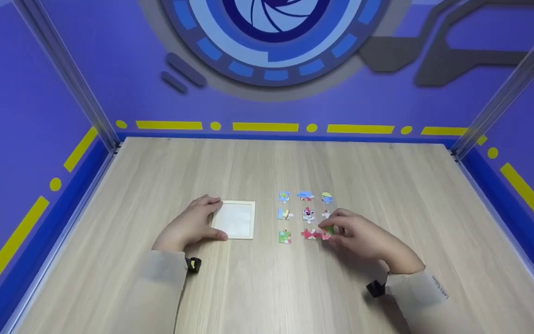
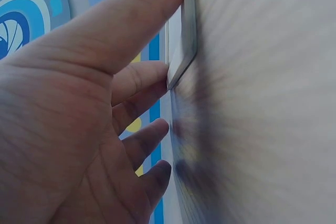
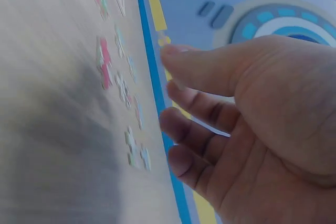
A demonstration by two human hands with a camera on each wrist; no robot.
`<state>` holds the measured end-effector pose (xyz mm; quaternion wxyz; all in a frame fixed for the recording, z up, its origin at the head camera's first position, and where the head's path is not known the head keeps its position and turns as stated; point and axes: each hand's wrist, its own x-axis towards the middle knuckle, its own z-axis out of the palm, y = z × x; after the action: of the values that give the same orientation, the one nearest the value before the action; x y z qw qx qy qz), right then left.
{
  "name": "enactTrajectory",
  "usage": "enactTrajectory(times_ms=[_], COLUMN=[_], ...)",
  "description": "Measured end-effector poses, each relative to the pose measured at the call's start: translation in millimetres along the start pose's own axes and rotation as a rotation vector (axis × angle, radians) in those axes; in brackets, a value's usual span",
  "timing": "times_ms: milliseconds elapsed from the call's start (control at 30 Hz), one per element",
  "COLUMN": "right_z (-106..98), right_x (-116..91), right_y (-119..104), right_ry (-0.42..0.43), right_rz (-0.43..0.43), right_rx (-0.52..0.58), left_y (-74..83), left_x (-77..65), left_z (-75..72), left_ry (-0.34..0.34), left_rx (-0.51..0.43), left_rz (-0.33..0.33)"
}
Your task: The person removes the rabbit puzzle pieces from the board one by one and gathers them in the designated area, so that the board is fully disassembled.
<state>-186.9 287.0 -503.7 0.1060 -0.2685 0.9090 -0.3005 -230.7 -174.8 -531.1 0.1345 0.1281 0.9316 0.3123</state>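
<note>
My left hand (image 1: 193, 222) holds the left side of a shallow square puzzle frame (image 1: 254, 220), thumb at the near edge and index finger at the far left corner. In the left wrist view the thumb and fingertips meet the rim of this frame (image 2: 185, 59), which lies on the table. Its pale inside holds no pieces. My right hand (image 1: 362, 234) pinches a red-and-green jigsaw piece (image 1: 328, 230) between thumb and fingers, at the near right of the laid-out pieces. In the right wrist view the hand (image 3: 252, 119) hangs over the table and mostly hides that piece.
Several loose jigsaw pieces lie in rows right of the frame: a green one (image 1: 285, 237), a pink-red one (image 1: 309, 234), one with a face (image 1: 308, 214) and a blue-yellow one (image 1: 327, 197). Blue panels (image 1: 267, 111) wall in the wooden table (image 1: 193, 167) at back and sides.
</note>
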Motion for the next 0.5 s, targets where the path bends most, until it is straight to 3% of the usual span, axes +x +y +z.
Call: enactTrajectory(times_ms=[500], right_z=[-0.9], right_x=[-3.8], right_y=[19.7], right_ry=[-0.048], right_rz=[0.012], right_rx=[-0.059], left_y=[0.6], left_x=[-1.0], left_z=[1.4], left_ry=[-0.005], left_rx=[-0.006], left_rz=[-0.014])
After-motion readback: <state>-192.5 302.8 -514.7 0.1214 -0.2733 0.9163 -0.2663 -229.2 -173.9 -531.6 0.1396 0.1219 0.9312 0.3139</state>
